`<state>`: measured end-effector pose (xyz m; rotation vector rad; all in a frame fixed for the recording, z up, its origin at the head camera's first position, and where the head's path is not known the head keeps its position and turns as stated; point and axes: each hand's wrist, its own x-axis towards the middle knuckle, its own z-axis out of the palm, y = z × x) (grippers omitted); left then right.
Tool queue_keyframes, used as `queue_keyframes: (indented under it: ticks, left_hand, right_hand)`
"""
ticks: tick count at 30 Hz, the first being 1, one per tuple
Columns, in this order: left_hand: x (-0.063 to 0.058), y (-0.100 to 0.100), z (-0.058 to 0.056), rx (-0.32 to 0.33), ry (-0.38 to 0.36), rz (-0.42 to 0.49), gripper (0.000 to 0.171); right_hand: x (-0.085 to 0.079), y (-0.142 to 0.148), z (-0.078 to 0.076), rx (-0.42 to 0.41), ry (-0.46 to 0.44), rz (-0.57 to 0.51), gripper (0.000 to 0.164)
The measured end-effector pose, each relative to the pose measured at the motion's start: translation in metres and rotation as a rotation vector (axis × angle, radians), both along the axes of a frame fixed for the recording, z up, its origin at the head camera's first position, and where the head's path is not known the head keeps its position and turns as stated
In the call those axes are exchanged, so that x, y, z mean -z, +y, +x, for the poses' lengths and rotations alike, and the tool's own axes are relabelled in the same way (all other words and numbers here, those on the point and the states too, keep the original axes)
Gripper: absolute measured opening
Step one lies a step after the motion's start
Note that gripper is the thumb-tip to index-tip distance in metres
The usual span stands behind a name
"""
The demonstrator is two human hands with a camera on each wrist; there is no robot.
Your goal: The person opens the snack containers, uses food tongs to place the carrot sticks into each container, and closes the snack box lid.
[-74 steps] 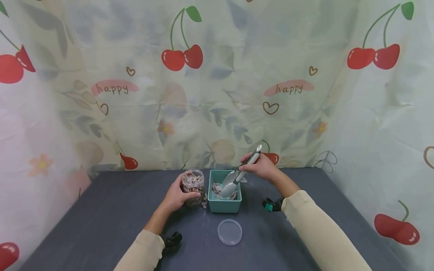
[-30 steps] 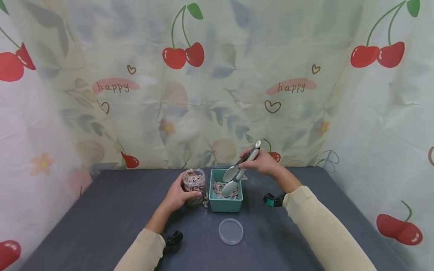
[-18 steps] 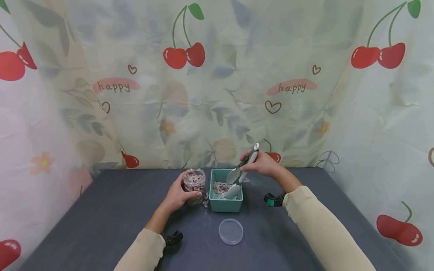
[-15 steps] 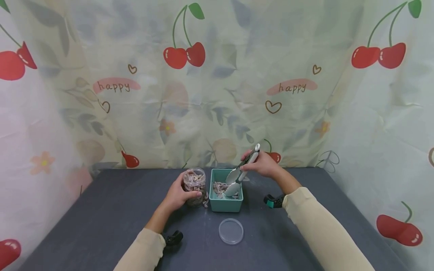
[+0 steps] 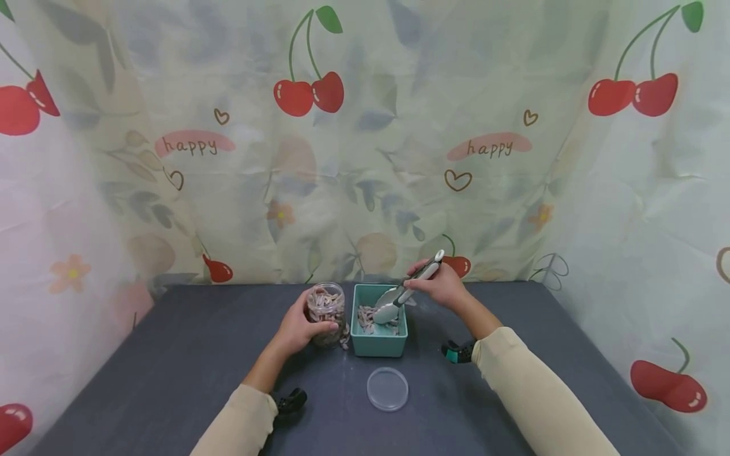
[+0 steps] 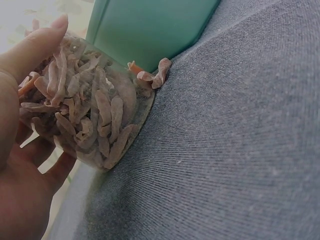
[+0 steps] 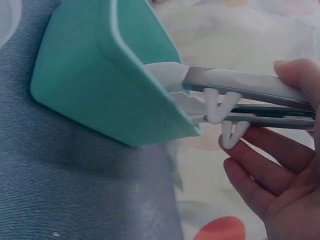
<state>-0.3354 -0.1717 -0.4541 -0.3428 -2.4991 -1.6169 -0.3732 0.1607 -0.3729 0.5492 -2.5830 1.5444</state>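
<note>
My left hand (image 5: 298, 326) grips a clear jar (image 5: 327, 311) filled with dried, greyish-brown, finger-like strips, its thumb across the front. In the left wrist view the jar (image 6: 95, 115) stands tilted by the camera angle on the cloth. Right beside it is a teal rectangular container (image 5: 378, 346) with similar strips (image 5: 367, 316) inside. My right hand (image 5: 447, 288) holds metal tongs (image 5: 419, 276) with white grips; their scoop ends reach down into the container. In the right wrist view the tongs' arms (image 7: 250, 82) lie close together, and the container's wall hides their tips.
A round clear lid (image 5: 388, 389) lies in front of the container on the dark grey cloth-covered table (image 5: 199, 354). A few loose strips (image 5: 345, 339) lie between jar and container. A cherry-printed curtain (image 5: 365, 158) surrounds the table's back and sides.
The tongs' scoop ends have shifted left inside the container and come closer together, while their handle end leans further right. The left hand and jar stay where they were.
</note>
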Motion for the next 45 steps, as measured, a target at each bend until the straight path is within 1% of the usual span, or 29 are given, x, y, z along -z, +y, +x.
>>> queue_keyframes:
  ticks: [2, 6, 8, 10, 13, 15, 16, 19, 21, 25, 29, 33, 39, 45]
  left_hand:
    - [-0.001, 0.000, 0.001, 0.002, -0.004, 0.002, 0.086]
    - [-0.003, 0.000, 0.002, 0.001, -0.001, 0.001, 0.085]
    - [-0.004, 0.001, 0.003, -0.002, 0.003, -0.005, 0.085]
    - [-0.009, 0.003, 0.008, 0.001, 0.001, 0.006, 0.084]
    - [-0.021, 0.007, 0.019, 0.008, 0.000, 0.002, 0.082]
    - [-0.031, 0.009, 0.027, 0.014, -0.007, 0.001, 0.081]
    - [-0.034, 0.010, 0.029, 0.015, -0.008, -0.004, 0.080]
    - [-0.039, 0.011, 0.032, 0.010, -0.011, -0.015, 0.080]
    - [-0.039, 0.010, 0.031, 0.007, -0.009, -0.010, 0.080]
    - [-0.039, 0.010, 0.031, 0.020, -0.012, -0.004, 0.080]
    - [-0.038, 0.010, 0.031, 0.034, -0.011, 0.001, 0.080]
    - [-0.038, 0.010, 0.031, 0.035, -0.003, 0.006, 0.079]
    - [-0.037, 0.008, 0.030, 0.043, -0.012, 0.006, 0.080]
    - [-0.036, 0.008, 0.029, 0.045, -0.014, 0.018, 0.080]
  right_hand:
    - [0.003, 0.000, 0.002, 0.013, 0.000, -0.040, 0.025]
    - [0.008, -0.001, 0.004, 0.032, -0.006, -0.105, 0.022]
    - [0.003, -0.002, 0.012, 0.038, -0.021, -0.131, 0.023]
    - [-0.002, -0.004, 0.019, 0.038, -0.032, -0.151, 0.023]
    - [-0.010, -0.006, 0.029, 0.029, -0.039, -0.186, 0.024]
    - [-0.006, -0.005, 0.025, 0.033, -0.042, -0.213, 0.025]
    - [-0.004, -0.005, 0.022, 0.035, -0.039, -0.222, 0.026]
    - [0.006, -0.006, 0.012, 0.048, -0.025, -0.242, 0.028]
    - [0.011, -0.008, 0.007, 0.050, -0.010, -0.244, 0.029]
    - [0.018, -0.012, 0.004, 0.063, -0.001, -0.247, 0.026]
    - [0.019, -0.013, 0.006, 0.073, -0.002, -0.246, 0.023]
    - [0.017, -0.012, 0.008, 0.074, -0.001, -0.257, 0.027]
    - [0.015, -0.007, 0.008, 0.045, -0.004, -0.241, 0.037]
    - [0.019, -0.005, 0.010, 0.003, -0.035, -0.205, 0.041]
